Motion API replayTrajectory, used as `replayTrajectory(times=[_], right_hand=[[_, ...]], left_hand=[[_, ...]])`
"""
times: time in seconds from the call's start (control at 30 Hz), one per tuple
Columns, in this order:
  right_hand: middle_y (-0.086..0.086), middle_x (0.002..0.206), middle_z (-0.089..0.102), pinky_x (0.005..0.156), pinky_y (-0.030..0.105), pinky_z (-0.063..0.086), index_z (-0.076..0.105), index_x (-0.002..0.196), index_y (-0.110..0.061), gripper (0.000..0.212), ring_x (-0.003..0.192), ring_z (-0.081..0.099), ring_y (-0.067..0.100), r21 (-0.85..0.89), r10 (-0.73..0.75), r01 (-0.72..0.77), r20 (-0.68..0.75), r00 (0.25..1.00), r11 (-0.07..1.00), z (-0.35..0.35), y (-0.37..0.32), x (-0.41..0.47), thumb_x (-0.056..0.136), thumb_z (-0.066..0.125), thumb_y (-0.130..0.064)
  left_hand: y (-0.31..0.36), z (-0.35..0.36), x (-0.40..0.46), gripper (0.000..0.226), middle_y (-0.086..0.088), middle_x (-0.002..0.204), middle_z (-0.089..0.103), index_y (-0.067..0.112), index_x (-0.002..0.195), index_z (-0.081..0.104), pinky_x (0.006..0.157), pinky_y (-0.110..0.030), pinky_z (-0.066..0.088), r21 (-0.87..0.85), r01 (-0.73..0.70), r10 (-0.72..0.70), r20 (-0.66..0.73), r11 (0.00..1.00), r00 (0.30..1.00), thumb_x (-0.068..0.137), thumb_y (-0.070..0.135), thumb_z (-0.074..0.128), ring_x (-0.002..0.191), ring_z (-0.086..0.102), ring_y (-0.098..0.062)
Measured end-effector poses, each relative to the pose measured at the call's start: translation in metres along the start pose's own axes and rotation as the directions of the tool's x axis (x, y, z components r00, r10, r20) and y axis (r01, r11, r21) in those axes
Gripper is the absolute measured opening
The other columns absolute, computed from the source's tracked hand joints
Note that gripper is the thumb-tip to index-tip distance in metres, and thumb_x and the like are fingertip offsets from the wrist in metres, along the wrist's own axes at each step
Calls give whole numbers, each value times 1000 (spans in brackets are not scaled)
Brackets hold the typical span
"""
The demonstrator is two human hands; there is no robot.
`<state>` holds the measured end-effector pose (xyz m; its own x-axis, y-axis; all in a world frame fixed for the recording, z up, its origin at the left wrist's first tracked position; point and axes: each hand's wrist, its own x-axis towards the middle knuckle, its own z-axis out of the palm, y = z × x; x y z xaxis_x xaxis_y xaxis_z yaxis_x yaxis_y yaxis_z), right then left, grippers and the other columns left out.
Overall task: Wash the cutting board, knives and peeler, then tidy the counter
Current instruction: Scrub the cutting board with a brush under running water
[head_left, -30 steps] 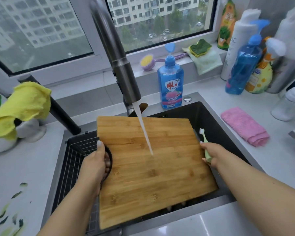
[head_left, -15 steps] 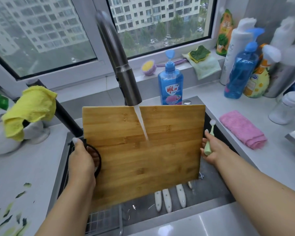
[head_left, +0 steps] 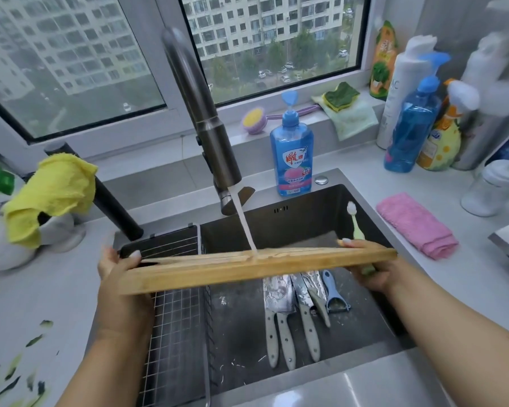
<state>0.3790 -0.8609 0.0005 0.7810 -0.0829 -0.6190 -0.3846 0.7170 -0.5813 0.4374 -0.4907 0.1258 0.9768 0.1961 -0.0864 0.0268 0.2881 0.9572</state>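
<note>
Grey counter [head_left: 71, 289] and a dark sink [head_left: 373, 304] under a window facing apartment blocks — that's where the person stands. Their left hand [head_left: 116, 261] grips the left end of the bamboo cutting board [head_left: 247, 267], thumb over the top edge; the right hand [head_left: 365, 270] clamps the right end, thumb on top, with a small green brush [head_left: 356, 227] pinched against the board by the same hand. It is held almost edge-on above the basin, and the stream from the tap [head_left: 206, 127] lands on its upper face.

I'd judge it stiff, fairly heavy and slick when wet, so a grip at both short ends seems the safe one (the trapped brush likely weakens the right side).

Below it, on the sink floor, lie the knives [head_left: 288, 318], grey handles toward the person, and just right of them a blue peeler [head_left: 334, 295] — thin, sharp, wet things, best lifted by the handles. Left of them is a wire rack [head_left: 174, 333]. Green scraps [head_left: 27, 362] dot the counter, and a pink cloth [head_left: 415, 224] sits right of the sink
</note>
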Motion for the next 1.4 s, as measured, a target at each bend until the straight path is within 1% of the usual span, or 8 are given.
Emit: replayTrajectory(times=[0.1,0.3,0.4,0.57,0.63,0.77,0.97,1.4], right_hand=[[5,65,68,49,21,54,63,94,0,21,52,65,12,-40,-27,28,26,999,999,-14,5,6,81,66,-18],[13,101,68,78,32,51,65,111,-1,33,82,64,22,-312,-113,84,-76,991,946,-28,2,0,78,67,-5],[11,93,68,67,27,48,69,100,-4,17,79,62,19,-590,-166,57,-132,977,805,-27,-2,-6,84,68,-5],[12,86,69,76,42,56,69,90,-10,19,84,65,28,-875,-318,-110,-285,904,472,-40,0,8,82,74,-26],[12,80,69,77,48,57,67,91,-9,23,79,67,31,-905,-409,-131,-307,859,404,-42,4,13,82,73,-30],[7,75,66,60,33,51,61,84,-13,21,65,63,23,-926,-436,-105,-268,859,364,-26,16,9,87,66,-33],[4,93,63,65,31,41,59,100,-18,28,84,58,22,-948,-384,-99,-217,897,303,-8,43,17,101,39,-38],[-6,126,50,92,27,43,52,136,-27,37,108,50,13,-944,-328,129,24,944,302,52,104,13,100,46,-29]], left_hand=[[-3,-4,-8,25,4,67,66,21,80,65,64,-29,51,-69,261,-255,90,963,963,96,23,45,58,65,-10],[-5,0,-9,30,-17,89,73,8,75,79,66,-49,58,-57,629,-577,343,775,742,70,34,64,71,72,-33],[-19,2,-8,37,-19,80,71,2,80,75,47,-42,57,-48,673,-623,335,738,707,55,26,63,61,70,-34],[-61,6,-8,95,-24,105,67,5,130,54,68,-55,56,-69,702,-641,353,709,682,38,20,74,83,69,-41],[-76,13,-8,76,-20,110,66,14,129,56,69,-56,55,-86,710,-627,405,698,666,53,16,66,87,68,-41],[-98,27,-10,46,-15,93,72,20,87,72,57,-55,56,-108,742,-642,430,662,635,71,1,33,74,71,-37],[-124,29,-5,110,-22,115,63,26,138,51,73,-61,53,-29,768,-659,495,639,567,32,0,65,96,63,-44],[-145,26,-5,101,-22,109,65,27,130,59,75,-57,53,30,786,-663,558,617,499,33,-2,58,92,65,-43]])
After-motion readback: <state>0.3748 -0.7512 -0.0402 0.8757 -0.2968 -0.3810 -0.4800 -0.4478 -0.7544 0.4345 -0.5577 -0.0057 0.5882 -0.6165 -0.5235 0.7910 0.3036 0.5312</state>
